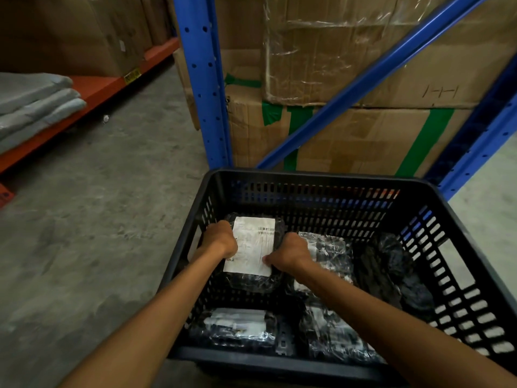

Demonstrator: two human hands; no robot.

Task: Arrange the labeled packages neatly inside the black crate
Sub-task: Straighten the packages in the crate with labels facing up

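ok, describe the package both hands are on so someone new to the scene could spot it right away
Start at the black crate on the concrete floor in front of the blue rack. Look in its far left corner: a dark plastic-wrapped package lies there, held between the left hand and right hand. Unlike the other packages around it, its large white shipping label faces up, flat and fully readable.

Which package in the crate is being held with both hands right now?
The black plastic-wrapped package with the big white label, far-left in the black crate; left hand and right hand grip its sides. The others lie untouched.
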